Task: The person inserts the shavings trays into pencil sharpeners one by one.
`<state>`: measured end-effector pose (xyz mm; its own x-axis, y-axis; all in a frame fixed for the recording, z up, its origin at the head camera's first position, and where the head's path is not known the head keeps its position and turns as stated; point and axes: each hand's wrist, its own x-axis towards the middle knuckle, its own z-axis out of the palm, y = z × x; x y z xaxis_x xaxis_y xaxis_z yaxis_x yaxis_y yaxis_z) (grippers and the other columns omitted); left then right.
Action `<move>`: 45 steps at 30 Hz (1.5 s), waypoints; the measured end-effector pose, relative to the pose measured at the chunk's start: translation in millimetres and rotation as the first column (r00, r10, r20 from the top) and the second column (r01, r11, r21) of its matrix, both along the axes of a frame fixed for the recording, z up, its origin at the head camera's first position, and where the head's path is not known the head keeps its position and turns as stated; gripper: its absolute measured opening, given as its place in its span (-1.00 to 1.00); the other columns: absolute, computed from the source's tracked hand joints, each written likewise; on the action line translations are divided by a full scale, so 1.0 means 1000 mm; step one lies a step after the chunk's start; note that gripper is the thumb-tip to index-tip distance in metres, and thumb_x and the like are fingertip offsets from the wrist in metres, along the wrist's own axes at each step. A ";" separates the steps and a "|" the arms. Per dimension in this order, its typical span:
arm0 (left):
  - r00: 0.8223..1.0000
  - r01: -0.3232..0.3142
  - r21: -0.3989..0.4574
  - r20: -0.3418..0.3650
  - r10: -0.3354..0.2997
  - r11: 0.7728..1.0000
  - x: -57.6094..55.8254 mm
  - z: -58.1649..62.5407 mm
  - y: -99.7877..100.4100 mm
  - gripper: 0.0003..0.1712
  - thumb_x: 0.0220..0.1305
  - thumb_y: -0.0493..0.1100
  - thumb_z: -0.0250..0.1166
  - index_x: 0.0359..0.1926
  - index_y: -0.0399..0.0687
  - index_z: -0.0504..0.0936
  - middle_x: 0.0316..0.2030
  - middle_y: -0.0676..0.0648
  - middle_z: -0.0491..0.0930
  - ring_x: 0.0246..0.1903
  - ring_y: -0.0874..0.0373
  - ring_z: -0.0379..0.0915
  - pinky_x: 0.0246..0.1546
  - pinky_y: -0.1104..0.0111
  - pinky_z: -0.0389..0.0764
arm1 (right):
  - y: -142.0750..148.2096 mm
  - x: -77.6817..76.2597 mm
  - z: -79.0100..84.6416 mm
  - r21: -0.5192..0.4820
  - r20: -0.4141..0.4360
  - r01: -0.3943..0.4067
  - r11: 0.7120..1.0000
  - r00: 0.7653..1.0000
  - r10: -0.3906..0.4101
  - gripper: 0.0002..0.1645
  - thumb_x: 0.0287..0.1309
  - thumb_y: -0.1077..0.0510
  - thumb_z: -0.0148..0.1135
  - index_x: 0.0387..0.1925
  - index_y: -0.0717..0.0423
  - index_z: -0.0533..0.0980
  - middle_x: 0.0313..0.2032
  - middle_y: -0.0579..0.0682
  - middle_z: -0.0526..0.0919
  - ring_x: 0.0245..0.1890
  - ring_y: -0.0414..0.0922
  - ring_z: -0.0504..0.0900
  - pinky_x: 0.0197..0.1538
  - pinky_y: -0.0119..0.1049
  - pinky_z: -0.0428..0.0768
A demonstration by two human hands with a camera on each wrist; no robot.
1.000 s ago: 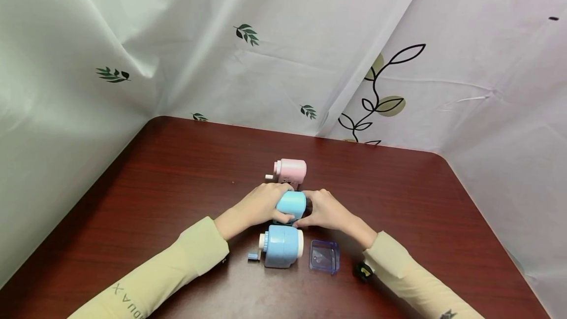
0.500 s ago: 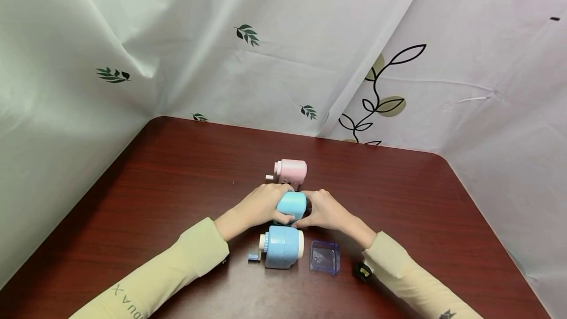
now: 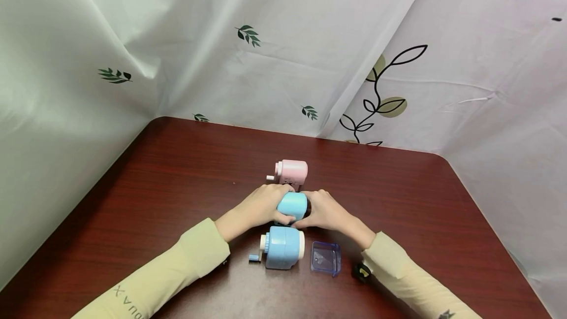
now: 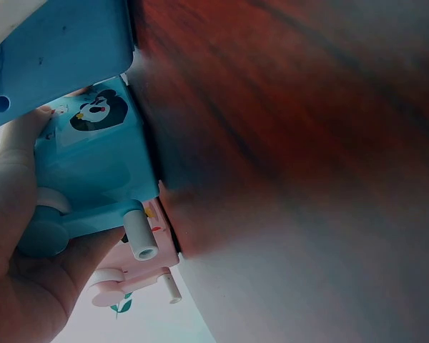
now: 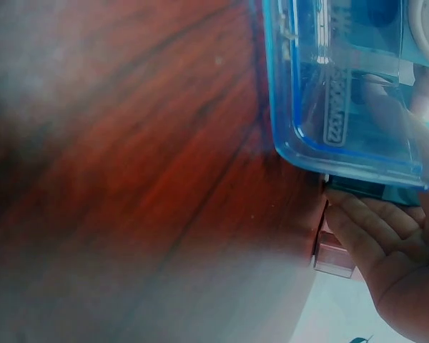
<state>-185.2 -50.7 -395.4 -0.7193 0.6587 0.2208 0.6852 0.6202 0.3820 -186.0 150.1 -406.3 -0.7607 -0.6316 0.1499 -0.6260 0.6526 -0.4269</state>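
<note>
Left fingers grip the turquoise sharpener; whether right fingers pinch it, I cannot tell.

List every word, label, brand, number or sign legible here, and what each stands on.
"X": left sleeve; the letters beside it are turned and cut off, so the full word is unclear.
Right sleeve: dark mark, cut off, unreadable.
Clear tray: pale lettering on it or seen through it, unreadable.
Pink sharpener: dark print, too small.
Teal sharpener: cartoon picture, no readable words.
Black object: yellow mark, unreadable.
</note>
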 end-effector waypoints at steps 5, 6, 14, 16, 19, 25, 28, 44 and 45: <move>1.000 0.002 0.003 0.002 -0.002 1.000 -0.001 0.000 -0.001 -0.37 -0.08 0.17 0.35 -0.07 -0.12 0.47 -0.35 0.03 0.49 -0.46 0.26 0.35 -0.46 0.41 0.45 | 0.000 0.001 0.000 -0.017 0.000 -0.006 1.000 1.000 0.006 -0.43 -0.35 -0.17 0.47 -0.30 0.06 0.50 -0.57 -0.27 0.50 -0.60 -0.36 0.41 -0.49 -0.47 0.42; 1.000 0.003 0.004 0.004 -0.003 1.000 -0.001 0.000 -0.001 -0.37 -0.08 0.17 0.35 -0.07 -0.11 0.47 -0.36 0.03 0.49 -0.46 0.26 0.35 -0.46 0.42 0.44 | 0.000 0.000 0.000 -0.019 0.002 -0.005 1.000 1.000 0.005 -0.44 -0.34 -0.17 0.46 -0.30 0.04 0.50 -0.57 -0.27 0.50 -0.60 -0.36 0.40 -0.49 -0.48 0.42; 0.999 0.005 0.022 0.035 -0.006 1.000 -0.002 0.000 -0.002 -0.38 -0.07 0.18 0.35 -0.06 -0.08 0.46 -0.35 0.04 0.49 -0.45 0.27 0.36 -0.45 0.42 0.44 | 0.001 0.002 -0.005 -0.070 0.007 -0.015 0.997 1.000 0.016 -0.43 -0.30 -0.12 0.47 -0.22 0.04 0.48 -0.51 -0.25 0.53 -0.57 -0.33 0.41 -0.47 -0.46 0.45; 0.999 0.006 0.029 0.032 -0.007 1.000 -0.002 -0.001 -0.003 -0.39 -0.07 0.17 0.35 -0.07 -0.08 0.46 -0.35 0.04 0.49 -0.45 0.27 0.36 -0.45 0.42 0.44 | 0.001 0.002 -0.006 -0.082 0.012 -0.011 0.997 1.000 0.012 -0.39 -0.30 -0.11 0.47 -0.18 0.06 0.48 -0.47 -0.24 0.55 -0.54 -0.33 0.44 -0.44 -0.45 0.47; 1.000 0.005 0.036 0.018 -0.006 0.999 -0.002 -0.003 -0.003 -0.41 -0.08 0.18 0.35 -0.09 -0.06 0.46 -0.36 0.05 0.49 -0.44 0.28 0.36 -0.45 0.42 0.44 | 0.001 0.003 -0.007 -0.090 0.026 -0.006 0.996 1.000 0.008 -0.35 -0.27 -0.10 0.46 -0.12 0.08 0.46 -0.42 -0.22 0.57 -0.50 -0.32 0.48 -0.40 -0.45 0.49; 1.000 -0.002 0.053 -0.008 0.002 0.999 -0.001 -0.004 -0.003 -0.41 -0.10 0.18 0.37 -0.10 -0.03 0.47 -0.35 0.05 0.50 -0.43 0.27 0.36 -0.44 0.40 0.45 | 0.003 0.006 -0.006 -0.098 0.043 0.000 0.995 0.999 0.005 -0.37 -0.25 -0.12 0.45 -0.13 0.07 0.46 -0.40 -0.22 0.58 -0.49 -0.29 0.49 -0.38 -0.43 0.50; 1.000 -0.009 0.060 -0.023 0.011 0.998 0.001 -0.004 -0.003 -0.39 -0.12 0.18 0.38 -0.09 -0.03 0.47 -0.31 0.04 0.51 -0.40 0.26 0.37 -0.41 0.38 0.46 | 0.004 0.008 -0.005 -0.098 0.044 0.007 0.995 0.999 -0.003 -0.37 -0.26 -0.16 0.44 -0.15 0.05 0.47 -0.42 -0.24 0.57 -0.50 -0.28 0.48 -0.40 -0.43 0.49; 0.994 -0.015 0.098 -0.105 0.025 0.995 0.004 0.001 -0.005 -0.26 -0.15 0.28 0.37 -0.02 -0.08 0.48 -0.16 -0.04 0.55 -0.30 0.20 0.39 -0.32 0.30 0.50 | 0.011 0.014 -0.001 -0.140 0.124 0.057 0.989 0.992 -0.039 -0.39 -0.27 -0.11 0.46 -0.13 0.02 0.47 -0.31 -0.24 0.63 -0.34 -0.37 0.55 -0.26 -0.42 0.54; 0.994 -0.016 0.102 -0.105 0.026 0.995 0.004 0.002 -0.005 -0.25 -0.15 0.28 0.36 -0.02 -0.08 0.47 -0.15 -0.04 0.55 -0.30 0.20 0.39 -0.31 0.30 0.50 | 0.011 0.014 -0.001 -0.146 0.126 0.061 0.987 0.991 -0.043 -0.37 -0.27 -0.11 0.46 -0.12 0.02 0.47 -0.29 -0.22 0.63 -0.31 -0.38 0.56 -0.24 -0.42 0.54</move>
<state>-181.6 -56.0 -393.4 -0.7015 0.6143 0.3611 0.7125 0.5970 0.3687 -171.9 161.0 -406.9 -0.8103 -0.5683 0.1434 -0.5301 0.6062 -0.5929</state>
